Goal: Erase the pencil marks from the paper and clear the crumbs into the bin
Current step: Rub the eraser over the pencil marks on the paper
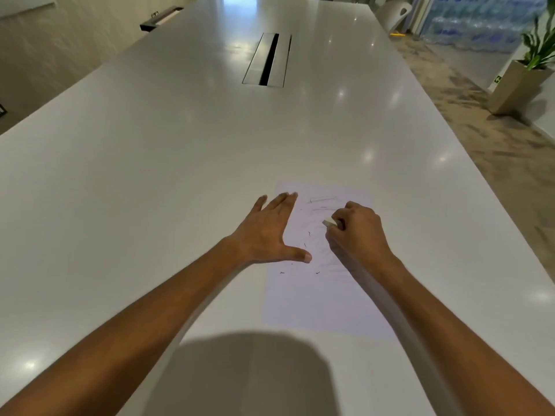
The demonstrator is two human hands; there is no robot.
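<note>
A sheet of paper [327,298] lies flat near the desk's [150,175] near edge, a little toward its right side, as I watch an erasing job in mid-course through the head camera. My view shows the left hand [267,232] spread wide, fingers straight and thumb stretched out, pressing down on the sheet's left margin with the outer fingers spilling onto the bare desk; I take that to be an anchor, so the paper cannot slide or crumple under rubbing. The right hand [359,232] is curled round a small white eraser [329,222], pinching it so that one corner pokes out toward the sheet's middle, just beside the faint pencil marks [322,200] that remain near the paper's far end. Dark crumbs [308,234] are scattered on the sheet between the two hands and below the left thumb, a sign, in my judgement, that part of the rubbing is done while the top lines are still to go. No bin is in sight, so the clearing step looks some way off. A cable slot [267,60] is set into the desk's centre line farther away, well apart from the work.
</note>
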